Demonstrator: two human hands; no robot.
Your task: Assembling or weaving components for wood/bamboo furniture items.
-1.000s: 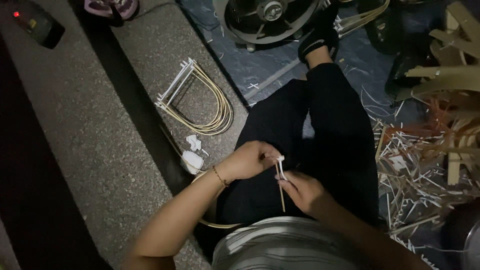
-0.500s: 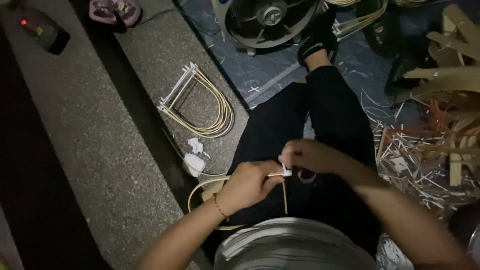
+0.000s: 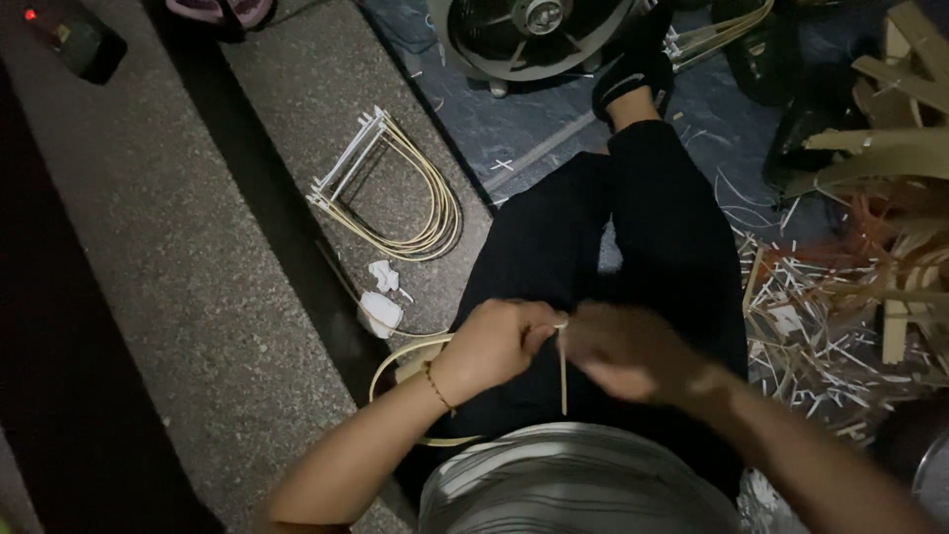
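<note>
Over the lap, both hands meet on one thin bamboo strip (image 3: 562,368). Left hand (image 3: 494,341) closed around the strip's top end, fingers curled tight, thumb side toward the other hand. Right hand (image 3: 623,348) touching it from the opposite side, motion-blurred, so cannot tell if it pinches the strip or the white wrap at the top or is just closed beside it. Strip hangs straight down from the grip toward the striped shirt (image 3: 573,485), upright, free at the lower end.

Just left of the grip and below the left wrist: a bent bamboo loop (image 3: 388,364) curving out onto the stone floor (image 3: 198,297). Further left and up from the grip: white tape roll (image 3: 381,312) and scraps, then a stack of finished U-shaped bamboo hoops (image 3: 420,213). Well ahead of the grip: floor fan (image 3: 529,30). Right of the grip: litter of strip offcuts (image 3: 820,336) and bamboo slats.

Risk, as a judgement: strip is thin and held only at the top, so a hard twist or pull between the two hands could snap or split it. Dim light plus close fingers could make the wrap go on loose or slip off. Splinters to fingertips likely if the grip slides along the strip.
</note>
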